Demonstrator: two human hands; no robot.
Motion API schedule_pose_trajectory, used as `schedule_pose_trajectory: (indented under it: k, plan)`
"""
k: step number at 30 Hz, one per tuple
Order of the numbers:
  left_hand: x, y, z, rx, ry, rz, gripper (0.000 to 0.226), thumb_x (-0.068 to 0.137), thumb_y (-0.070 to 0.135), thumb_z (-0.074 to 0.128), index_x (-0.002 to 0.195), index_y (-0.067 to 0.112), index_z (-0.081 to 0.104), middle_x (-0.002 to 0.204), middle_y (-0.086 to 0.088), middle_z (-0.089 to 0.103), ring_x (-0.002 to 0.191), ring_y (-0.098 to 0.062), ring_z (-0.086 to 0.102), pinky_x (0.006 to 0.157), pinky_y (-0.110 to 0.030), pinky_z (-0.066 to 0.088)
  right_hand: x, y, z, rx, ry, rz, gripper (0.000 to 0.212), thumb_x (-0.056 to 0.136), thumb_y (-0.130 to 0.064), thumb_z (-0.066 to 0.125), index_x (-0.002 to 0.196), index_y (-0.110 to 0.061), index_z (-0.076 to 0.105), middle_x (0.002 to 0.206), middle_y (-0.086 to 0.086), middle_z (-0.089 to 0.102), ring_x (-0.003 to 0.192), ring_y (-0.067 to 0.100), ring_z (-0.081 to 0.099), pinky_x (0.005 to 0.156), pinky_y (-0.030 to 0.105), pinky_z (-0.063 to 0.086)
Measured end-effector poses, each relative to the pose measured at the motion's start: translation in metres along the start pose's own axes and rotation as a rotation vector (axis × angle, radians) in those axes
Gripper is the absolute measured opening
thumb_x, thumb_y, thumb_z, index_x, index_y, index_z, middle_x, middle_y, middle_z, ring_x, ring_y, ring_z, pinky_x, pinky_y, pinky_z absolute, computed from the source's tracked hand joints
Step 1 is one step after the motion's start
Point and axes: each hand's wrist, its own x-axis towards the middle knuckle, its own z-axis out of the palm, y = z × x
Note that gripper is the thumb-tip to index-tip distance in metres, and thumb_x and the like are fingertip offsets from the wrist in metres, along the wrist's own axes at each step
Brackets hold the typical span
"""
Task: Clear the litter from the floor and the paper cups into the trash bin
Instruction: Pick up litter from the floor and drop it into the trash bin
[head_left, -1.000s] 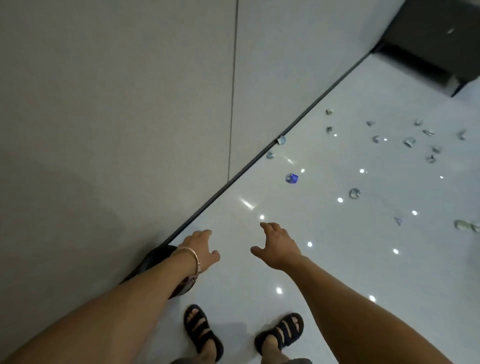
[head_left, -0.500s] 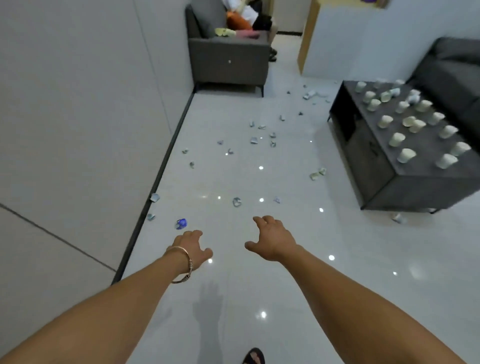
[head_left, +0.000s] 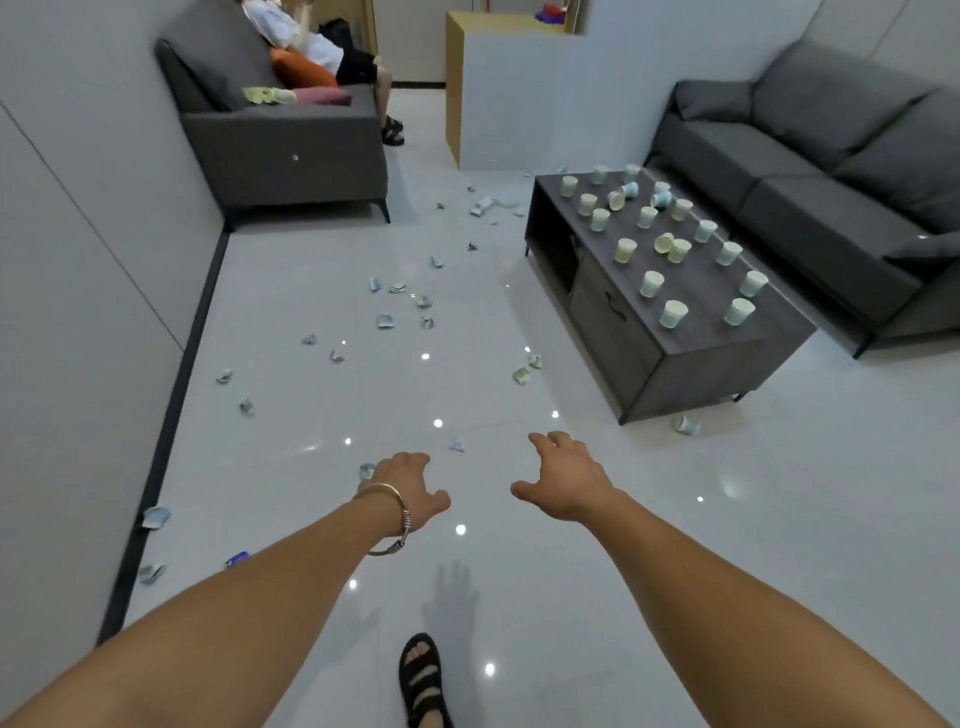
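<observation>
Both my arms reach forward over the glossy white floor. My left hand (head_left: 410, 488), with a metal bangle at the wrist, and my right hand (head_left: 563, 480) hang with relaxed fingers and hold nothing. Several crumpled paper scraps (head_left: 385, 321) lie scattered across the floor ahead, with more along the left baseboard (head_left: 155, 517). A small scrap (head_left: 457, 445) lies just beyond my hands. Several paper cups (head_left: 673, 313), some upright and some tipped, stand on the dark coffee table (head_left: 675, 358). One cup (head_left: 687, 424) lies on the floor by the table's near corner. No trash bin shows.
A grey sofa (head_left: 280, 150) with a person seated stands at the far left wall. Another grey sofa (head_left: 831, 192) lines the right wall behind the table. A white and wood partition (head_left: 498, 93) stands at the back. My sandalled foot (head_left: 423, 675) is below.
The view has swung up from the floor and wall to the room. The sofas, table and cups have come into sight and drawn nearer. Both hands stay outstretched and hold nothing.
</observation>
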Motion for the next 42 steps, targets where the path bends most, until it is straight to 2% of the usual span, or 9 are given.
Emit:
schedule_pose_trajectory:
  k: [2, 8, 14, 21, 27, 33, 42]
  plan:
    - [0.037, 0.011, -0.02, 0.001, -0.012, 0.009, 0.074, 0.082, 0.052, 0.053, 0.145, 0.021, 0.03, 0.148, -0.003, 0.033, 0.135, -0.025, 0.032, 0.107, -0.048, 0.034, 0.03, 0.004, -0.016, 0.002, -0.005, 0.011, 0.083, 0.088, -0.053, 0.058, 0.154, -0.024, 0.016, 0.159, 0.003, 0.018, 0.143, 0.026, 0.022, 0.112, 0.043, 0.032]
    - [0.132, 0.06, -0.077, 0.017, -0.015, 0.065, 0.073, 0.083, 0.051, 0.053, 0.145, 0.02, 0.029, 0.146, -0.006, 0.036, 0.132, -0.027, 0.036, 0.104, -0.042, 0.037, 0.106, 0.026, -0.058, 0.049, 0.011, 0.049, 0.081, 0.089, -0.05, 0.057, 0.154, -0.024, 0.016, 0.159, 0.001, 0.018, 0.142, 0.024, 0.023, 0.11, 0.041, 0.034]
    - [0.217, 0.118, -0.088, 0.025, -0.106, 0.079, 0.073, 0.083, 0.048, 0.053, 0.146, 0.021, 0.027, 0.148, -0.005, 0.034, 0.132, -0.026, 0.036, 0.104, -0.04, 0.038, 0.179, 0.08, -0.089, 0.045, -0.049, 0.089, 0.081, 0.09, -0.048, 0.057, 0.155, -0.023, 0.015, 0.159, 0.002, 0.017, 0.142, 0.025, 0.024, 0.11, 0.041, 0.035]
    - [0.327, 0.192, -0.101, -0.009, -0.119, -0.04, 0.071, 0.085, 0.047, 0.053, 0.146, 0.019, 0.029, 0.147, -0.006, 0.035, 0.13, -0.027, 0.04, 0.103, -0.038, 0.039, 0.303, 0.165, -0.157, -0.009, -0.068, 0.052, 0.081, 0.09, -0.048, 0.058, 0.154, -0.023, 0.015, 0.158, 0.004, 0.019, 0.14, 0.027, 0.027, 0.108, 0.042, 0.037]
    - [0.401, 0.245, -0.124, -0.124, -0.091, -0.116, 0.071, 0.084, 0.046, 0.055, 0.145, 0.02, 0.03, 0.147, -0.007, 0.036, 0.13, -0.027, 0.04, 0.105, -0.039, 0.038, 0.391, 0.207, -0.213, -0.053, -0.111, 0.015, 0.08, 0.09, -0.047, 0.057, 0.154, -0.022, 0.015, 0.157, 0.004, 0.02, 0.139, 0.027, 0.028, 0.106, 0.043, 0.038]
    - [0.482, 0.257, -0.133, -0.19, -0.118, -0.185, 0.072, 0.085, 0.046, 0.056, 0.146, 0.018, 0.029, 0.146, -0.007, 0.036, 0.131, -0.027, 0.04, 0.105, -0.038, 0.038, 0.481, 0.216, -0.232, -0.09, -0.189, -0.039, 0.081, 0.09, -0.049, 0.056, 0.155, -0.023, 0.014, 0.157, 0.002, 0.02, 0.138, 0.028, 0.03, 0.107, 0.042, 0.037]
    - [0.645, 0.255, -0.131, -0.298, -0.203, -0.23, 0.072, 0.087, 0.047, 0.053, 0.147, 0.016, 0.027, 0.149, -0.009, 0.033, 0.132, -0.028, 0.038, 0.104, -0.036, 0.036, 0.645, 0.228, -0.235, -0.094, -0.304, 0.029, 0.078, 0.091, -0.047, 0.056, 0.154, -0.024, 0.016, 0.157, 0.002, 0.021, 0.137, 0.027, 0.034, 0.106, 0.042, 0.039]
